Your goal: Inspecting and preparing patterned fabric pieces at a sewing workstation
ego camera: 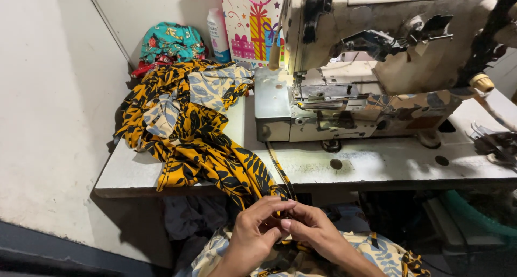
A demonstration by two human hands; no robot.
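Sewing table [377,166], orange leaf-print fabric [199,148] pinched between left hand [253,236] and right hand [315,231].

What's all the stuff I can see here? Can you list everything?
sewing machine: one, cream, worn, on the table at right
table: one, white, scuffed top
leaf-print fabric: one heap, orange, black and grey, on the table's left, draping down to the hands
fabric strip: one, orange and black, running from the machine to the hands
teal cloth: one bundle, back left by the wall
bottle: one, white and blue, by the wall
gift bag: one, white with coloured presents, behind the machine
left hand: pinching the fabric
right hand: pinching the fabric beside it
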